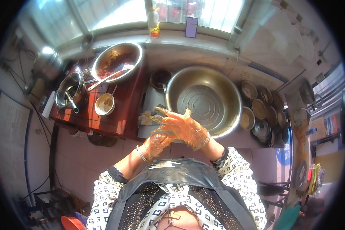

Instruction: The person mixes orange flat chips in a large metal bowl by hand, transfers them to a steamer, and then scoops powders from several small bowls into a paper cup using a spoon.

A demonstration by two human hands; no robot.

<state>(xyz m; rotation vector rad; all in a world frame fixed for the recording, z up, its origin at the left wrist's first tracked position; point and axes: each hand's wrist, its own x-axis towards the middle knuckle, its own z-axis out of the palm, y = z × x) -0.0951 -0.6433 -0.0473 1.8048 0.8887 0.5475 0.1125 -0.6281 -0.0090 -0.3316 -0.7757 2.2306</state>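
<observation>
Clear plastic gloves with orange stains cover both of my hands. My right hand (187, 129) is held out with fingers apart and nothing in it, its loose glove tips pointing left. My left hand (158, 144) is curled below it, meeting the right hand's lower edge; whether it pinches the glove there is hidden. Just beyond my right hand stands a large, wide metal basin (202, 100), with concentric rings on its bottom. A cloth (146, 118) lies left of the glove tips on the metal surface.
On a red wooden table (116, 120) stand a steel bowl (138, 57) with reddish food, a pot (60, 99) with a ladle, and a small bowl (105, 105). A dark round container (161, 78) sits beside the basin. Several metal bowls (258, 108) crowd the right.
</observation>
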